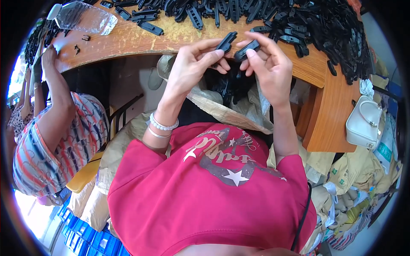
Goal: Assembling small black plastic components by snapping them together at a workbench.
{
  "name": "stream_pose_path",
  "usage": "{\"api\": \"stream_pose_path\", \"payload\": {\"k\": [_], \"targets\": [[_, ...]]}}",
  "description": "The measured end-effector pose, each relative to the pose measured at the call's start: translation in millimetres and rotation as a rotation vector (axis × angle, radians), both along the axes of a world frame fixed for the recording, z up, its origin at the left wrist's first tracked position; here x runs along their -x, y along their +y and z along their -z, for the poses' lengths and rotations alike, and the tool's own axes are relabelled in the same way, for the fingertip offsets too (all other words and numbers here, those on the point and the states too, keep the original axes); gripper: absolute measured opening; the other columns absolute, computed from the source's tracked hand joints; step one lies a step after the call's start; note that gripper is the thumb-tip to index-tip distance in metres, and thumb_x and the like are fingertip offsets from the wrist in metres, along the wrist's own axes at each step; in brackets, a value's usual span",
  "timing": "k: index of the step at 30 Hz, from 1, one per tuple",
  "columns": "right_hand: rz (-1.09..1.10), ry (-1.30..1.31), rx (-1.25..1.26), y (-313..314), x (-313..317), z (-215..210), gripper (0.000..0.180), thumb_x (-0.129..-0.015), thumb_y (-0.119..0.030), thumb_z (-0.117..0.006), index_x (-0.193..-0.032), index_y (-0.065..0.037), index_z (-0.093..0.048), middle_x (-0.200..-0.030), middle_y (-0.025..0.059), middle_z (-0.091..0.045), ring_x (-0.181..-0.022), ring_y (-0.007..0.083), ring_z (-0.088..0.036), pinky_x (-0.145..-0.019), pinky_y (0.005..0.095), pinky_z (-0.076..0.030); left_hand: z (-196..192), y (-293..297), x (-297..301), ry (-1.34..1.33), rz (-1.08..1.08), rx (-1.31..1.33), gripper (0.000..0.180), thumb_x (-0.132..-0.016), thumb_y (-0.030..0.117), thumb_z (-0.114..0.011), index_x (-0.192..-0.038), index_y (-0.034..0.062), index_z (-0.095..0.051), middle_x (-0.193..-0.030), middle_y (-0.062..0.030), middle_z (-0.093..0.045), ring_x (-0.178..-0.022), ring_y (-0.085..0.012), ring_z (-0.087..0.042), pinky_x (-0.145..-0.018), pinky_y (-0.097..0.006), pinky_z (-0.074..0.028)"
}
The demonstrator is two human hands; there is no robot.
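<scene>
Worn wooden tabletop is spanning the top, yellow-seated chair is standing left, bright light is glaring lower left, grey floor is showing beneath.

I wear a loose crimson T-shirt that fills the lower middle of the frame. Its short left sleeve ends left of centre, its short right sleeve right of centre. A print crosses the shirt near the middle of the picture: dark grey shapes, pale stars and looping pale lettering. Along the bottom edge curves the rounded neckline, edged with a stitched seam. Round my left wrist sit a bracelet of white beads and a thin, pale, smooth bangle. A slim black cord runs down the shirt at lower right. My left hand and right hand are bare.
</scene>
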State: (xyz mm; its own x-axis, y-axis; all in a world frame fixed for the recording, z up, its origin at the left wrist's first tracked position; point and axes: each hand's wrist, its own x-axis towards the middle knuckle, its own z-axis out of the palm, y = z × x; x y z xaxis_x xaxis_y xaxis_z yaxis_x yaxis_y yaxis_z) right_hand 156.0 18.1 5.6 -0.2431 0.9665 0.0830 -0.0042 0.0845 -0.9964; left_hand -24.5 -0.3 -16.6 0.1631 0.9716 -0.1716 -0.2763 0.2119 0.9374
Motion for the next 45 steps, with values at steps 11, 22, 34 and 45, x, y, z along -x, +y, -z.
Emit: {"api": "stream_pose_path", "payload": {"k": [11,22,34,45], "targets": [[0.074,0.052,-0.06,-8.1,-19.2,3.7,0.02,-0.086,0.006,-0.058,-0.105,0.007,-0.064,-0.101,0.0094,-0.057,-0.075,0.0115,-0.061,-0.061,0.0209,-0.051,-4.7,9.7,-17.0,-0.081,0.06,0.057,0.034,-0.093,0.013,-0.053,-0.12,-0.0088,-0.055,-0.08,-0.0121,-0.064,-0.066,-0.0156,-0.062,-0.058,-0.024,-0.053],[0.172,-0.186,-0.394,-6.1,-22.7,8.6,0.036,-0.075,0.004,-0.07,-0.11,-0.002,-0.064,-0.101,0.0056,-0.056,-0.076,0.0088,-0.055,-0.062,0.0206,-0.047,-16.7,-1.0,-25.3,0.498,0.117,-0.36,0.035,-0.082,0.002,-0.062,-0.117,-0.0033,-0.057,-0.079,-0.0145,-0.066,-0.065,-0.0128,-0.066,-0.056,-0.025,-0.052],[0.048,-0.062,-0.159,0.6,-26.1,20.3,0.028,-0.069,-0.002,-0.076,-0.095,-0.003,-0.066,-0.083,-0.0006,-0.057,-0.072,0.0053,-0.048,-0.064,0.0191,-0.04,-16.4,-3.1,-13.6,0.61,0.163,-0.491,0.037,-0.08,0.01,-0.071,-0.114,-0.0003,-0.061,-0.089,-0.0105,-0.069,-0.081,-0.0152,-0.067,-0.074,-0.027,-0.052],[0.138,-1.17,-0.823,71.2,-27.5,16.5,0.02,-0.073,-0.01,-0.072,-0.092,-0.006,-0.069,-0.088,0.005,-0.056,-0.089,0.0218,-0.053,-0.078,0.0345,-0.041,15.2,56.5,48.4,1.317,-0.227,-0.813,0.028,-0.08,0.004,-0.062,-0.107,0.0105,-0.066,-0.083,-0.0083,-0.054,-0.071,-0.0263,-0.058,-0.061,-0.034,-0.047]]}}
